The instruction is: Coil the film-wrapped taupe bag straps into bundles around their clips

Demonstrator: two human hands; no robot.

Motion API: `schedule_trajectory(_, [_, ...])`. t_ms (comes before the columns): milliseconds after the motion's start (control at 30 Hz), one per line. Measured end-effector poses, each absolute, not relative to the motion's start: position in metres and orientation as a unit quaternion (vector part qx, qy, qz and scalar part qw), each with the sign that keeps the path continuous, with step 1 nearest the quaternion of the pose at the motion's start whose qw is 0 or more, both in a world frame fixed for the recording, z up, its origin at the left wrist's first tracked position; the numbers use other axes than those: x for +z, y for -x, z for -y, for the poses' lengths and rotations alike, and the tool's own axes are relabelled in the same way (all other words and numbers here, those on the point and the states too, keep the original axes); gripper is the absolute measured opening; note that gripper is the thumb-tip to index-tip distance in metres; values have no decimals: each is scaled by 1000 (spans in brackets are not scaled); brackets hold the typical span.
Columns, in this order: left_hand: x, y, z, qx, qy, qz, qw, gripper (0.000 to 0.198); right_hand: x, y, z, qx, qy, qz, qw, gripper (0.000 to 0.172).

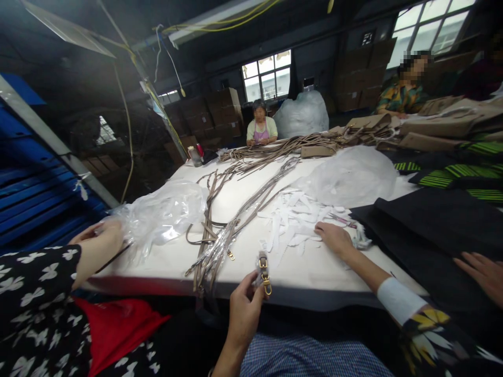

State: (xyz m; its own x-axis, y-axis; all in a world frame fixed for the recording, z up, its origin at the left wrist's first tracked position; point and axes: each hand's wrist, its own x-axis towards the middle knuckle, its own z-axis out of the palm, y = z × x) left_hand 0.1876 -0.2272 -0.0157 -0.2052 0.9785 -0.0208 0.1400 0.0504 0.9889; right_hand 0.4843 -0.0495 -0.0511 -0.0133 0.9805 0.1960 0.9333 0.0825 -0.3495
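Observation:
My left hand (245,306) is closed at the table's front edge, its thumb and fingers pinching a taupe strap (263,255) with a gold buckle and a gold swivel clasp. A clear wrapper seems to cover the strap's upper end. My right hand (335,239) reaches across the table to a loose heap of white strips (293,217). Its fingertips are pressed together on the heap's right side, on a strip. To the left of the heap lies a bundle of taupe straps (212,235), some in clear plastic, with gold clasps at their near ends.
Clear plastic bags (168,209) lie at the left, under a co-worker's hand (100,235). Another plastic bag (349,175) sits behind the strips. Black fabric (432,230) covers the right side, near another person's hand (483,275). More straps (275,152) are piled at the far end.

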Motion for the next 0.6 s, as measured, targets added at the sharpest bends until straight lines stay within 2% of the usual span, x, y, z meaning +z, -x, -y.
schedule_trajectory(233, [-15, -193, 229, 518, -470, -589, 404, 55, -40, -478, 57, 4, 658, 722, 212, 26])
schedule_trajectory(367, [-14, -191, 229, 513, -469, -583, 420, 56, -38, -449, 74, 28, 657, 728, 191, 28])
schedule_trajectory(600, [-18, -193, 231, 496, -477, -575, 441, 59, -40, -376, 73, 72, 691, 710, 112, 59])
